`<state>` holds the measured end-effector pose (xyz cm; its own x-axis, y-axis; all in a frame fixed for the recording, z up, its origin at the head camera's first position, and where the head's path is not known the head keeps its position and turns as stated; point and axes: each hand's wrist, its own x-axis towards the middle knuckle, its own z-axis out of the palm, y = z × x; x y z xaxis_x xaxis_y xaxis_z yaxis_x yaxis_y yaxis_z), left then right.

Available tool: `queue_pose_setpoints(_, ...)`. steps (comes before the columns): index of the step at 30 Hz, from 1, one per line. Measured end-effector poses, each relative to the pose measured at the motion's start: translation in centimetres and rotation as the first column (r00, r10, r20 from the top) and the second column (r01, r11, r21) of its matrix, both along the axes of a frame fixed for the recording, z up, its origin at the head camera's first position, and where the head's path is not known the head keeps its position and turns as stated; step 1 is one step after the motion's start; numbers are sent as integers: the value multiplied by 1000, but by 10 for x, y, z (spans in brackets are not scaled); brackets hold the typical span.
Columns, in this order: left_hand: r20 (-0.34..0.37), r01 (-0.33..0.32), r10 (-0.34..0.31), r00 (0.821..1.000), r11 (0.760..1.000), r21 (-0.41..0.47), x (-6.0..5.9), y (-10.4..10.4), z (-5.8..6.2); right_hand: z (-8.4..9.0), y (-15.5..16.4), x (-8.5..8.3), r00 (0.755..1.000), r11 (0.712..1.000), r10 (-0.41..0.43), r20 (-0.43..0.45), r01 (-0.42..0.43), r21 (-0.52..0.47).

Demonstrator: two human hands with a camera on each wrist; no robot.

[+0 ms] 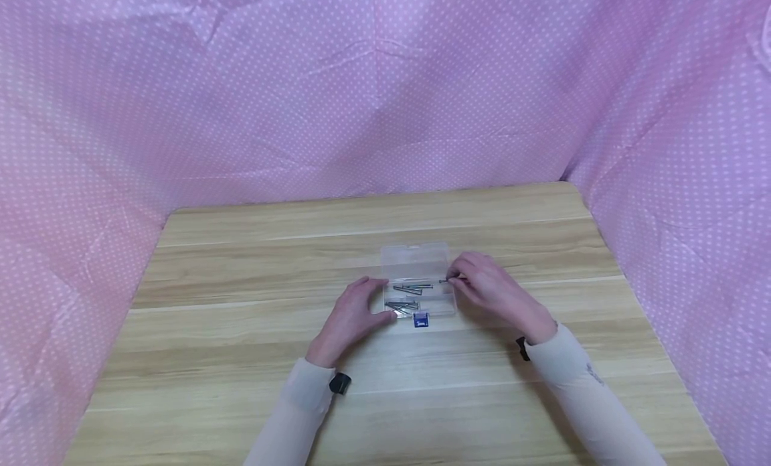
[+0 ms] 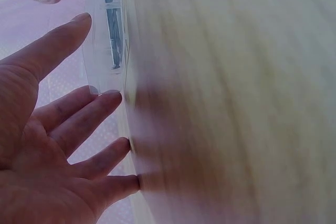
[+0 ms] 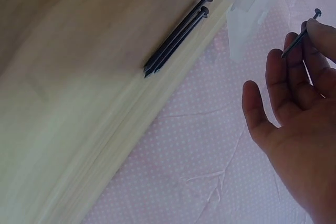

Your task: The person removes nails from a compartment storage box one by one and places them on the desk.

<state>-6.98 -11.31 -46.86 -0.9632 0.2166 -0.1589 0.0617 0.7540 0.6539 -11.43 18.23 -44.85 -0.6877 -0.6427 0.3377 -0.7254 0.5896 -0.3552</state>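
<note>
A single nail [image 3: 300,32] is pinched between the thumb and fingertips of the right hand [image 1: 495,290] at the right edge of a clear plastic box [image 1: 419,278] on the wooden table [image 1: 241,359]. The box's left side is touched by the straight fingers of the left hand [image 1: 355,313], which grips nothing. More nails [image 1: 411,289] lie inside the box, and the blue label [image 1: 421,321] at its front cannot be read.

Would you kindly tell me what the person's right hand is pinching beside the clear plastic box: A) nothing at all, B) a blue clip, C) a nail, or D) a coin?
C: the right hand pinches a thin dark nail between its fingertips, next to the clear box that already holds several nails.
</note>
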Motion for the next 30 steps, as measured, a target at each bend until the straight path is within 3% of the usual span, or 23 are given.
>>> queue_pose_setpoints(16, -13, 7, -7, 1000, 1000, 6, 0, -1, 0, -2, 14, 9, 992, 993, -112, 58, 110, 38)
queue_pose_setpoints(30, -17, 8, -8, 1000, 1000, 5, 0, -1, -2, -4, 27, 11, 992, 992, -119, 29, 118, 40)
